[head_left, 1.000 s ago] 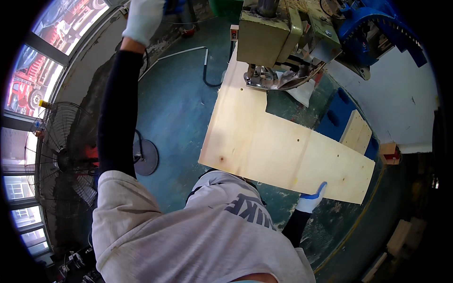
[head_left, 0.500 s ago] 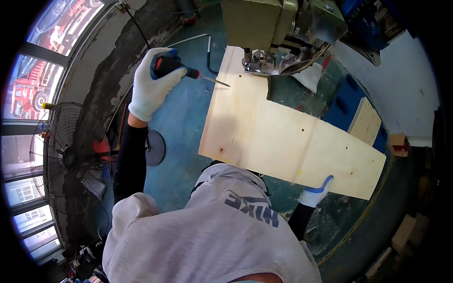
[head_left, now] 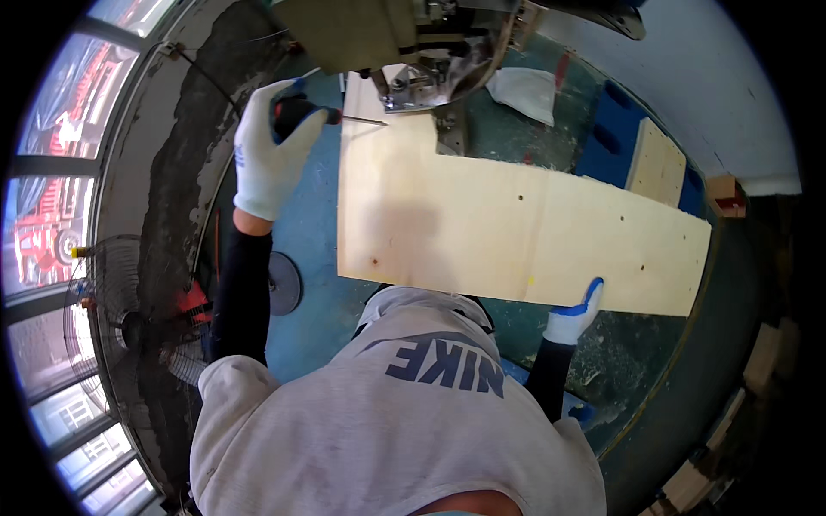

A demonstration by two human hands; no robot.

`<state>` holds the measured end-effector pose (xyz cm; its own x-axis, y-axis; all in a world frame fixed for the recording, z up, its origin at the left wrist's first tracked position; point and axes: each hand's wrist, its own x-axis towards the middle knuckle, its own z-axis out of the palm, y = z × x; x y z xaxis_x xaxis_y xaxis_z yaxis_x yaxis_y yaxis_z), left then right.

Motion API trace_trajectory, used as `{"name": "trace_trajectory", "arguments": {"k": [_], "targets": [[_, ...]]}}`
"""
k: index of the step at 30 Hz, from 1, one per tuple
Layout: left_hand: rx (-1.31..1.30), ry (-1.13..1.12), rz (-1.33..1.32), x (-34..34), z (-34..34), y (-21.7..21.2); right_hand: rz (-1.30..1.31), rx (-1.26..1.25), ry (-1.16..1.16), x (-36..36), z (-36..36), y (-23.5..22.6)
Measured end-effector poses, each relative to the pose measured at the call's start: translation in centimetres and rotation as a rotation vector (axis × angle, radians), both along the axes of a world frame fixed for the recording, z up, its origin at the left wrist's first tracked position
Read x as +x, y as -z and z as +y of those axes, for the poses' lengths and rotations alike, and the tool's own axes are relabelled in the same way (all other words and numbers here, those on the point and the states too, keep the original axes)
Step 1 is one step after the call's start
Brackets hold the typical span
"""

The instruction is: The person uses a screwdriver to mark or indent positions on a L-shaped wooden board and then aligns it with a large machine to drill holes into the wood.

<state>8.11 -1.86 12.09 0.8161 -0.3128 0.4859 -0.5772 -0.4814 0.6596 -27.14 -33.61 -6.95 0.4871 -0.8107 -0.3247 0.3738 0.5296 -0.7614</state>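
Observation:
My left hand (head_left: 268, 168), in a white glove with blue palm side, is wrapped round the black and red handle of a screwdriver (head_left: 361, 119). The metal shaft points right, over the far left part of a pale L-shaped plywood board (head_left: 482, 224). Whether the tip touches the wood, I cannot tell. My right hand (head_left: 573, 322), gloved the same way, grips the board's near edge at the right with its thumb on top; its other fingers are hidden underneath. The board's far left arm reaches under the metal head of a green machine (head_left: 348, 34).
A wire-cage fan (head_left: 116, 322) stands at the left by the windows. A round grey disc (head_left: 284, 284) is on the floor. Behind the board lie a white bag (head_left: 525, 93) and a blue slab with a wooden piece (head_left: 658, 163) on it. Wood offcuts (head_left: 764, 357) are at the right.
The whole view has shifted and turned a little. The board now lies more level, its right end higher in view. My left hand still holds the screwdriver, and my right hand still grips the board's edge.

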Motion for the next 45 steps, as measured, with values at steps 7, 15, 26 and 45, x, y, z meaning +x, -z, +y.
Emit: {"name": "trace_trajectory", "arguments": {"k": [7, 15, 26, 45], "targets": [[0.109, 0.013, -0.079, 0.1, -0.2, -0.9, -0.001, 0.012, -0.067, -0.5, -0.6, 1.1], [0.218, 0.061, -0.241, 0.3, -1.6, -0.6, -0.056, 0.079, -0.036, -0.1, -0.6, -0.1], [0.240, -0.040, 0.033, 3.6, -4.6, 3.8, 0.015, -0.019, -0.023, 0.7, -0.6, 0.3], [-0.004, -0.010, -0.090, -0.2, -1.7, 1.2, -0.005, -0.023, -0.073, -1.2, 0.1, 1.3]]}}
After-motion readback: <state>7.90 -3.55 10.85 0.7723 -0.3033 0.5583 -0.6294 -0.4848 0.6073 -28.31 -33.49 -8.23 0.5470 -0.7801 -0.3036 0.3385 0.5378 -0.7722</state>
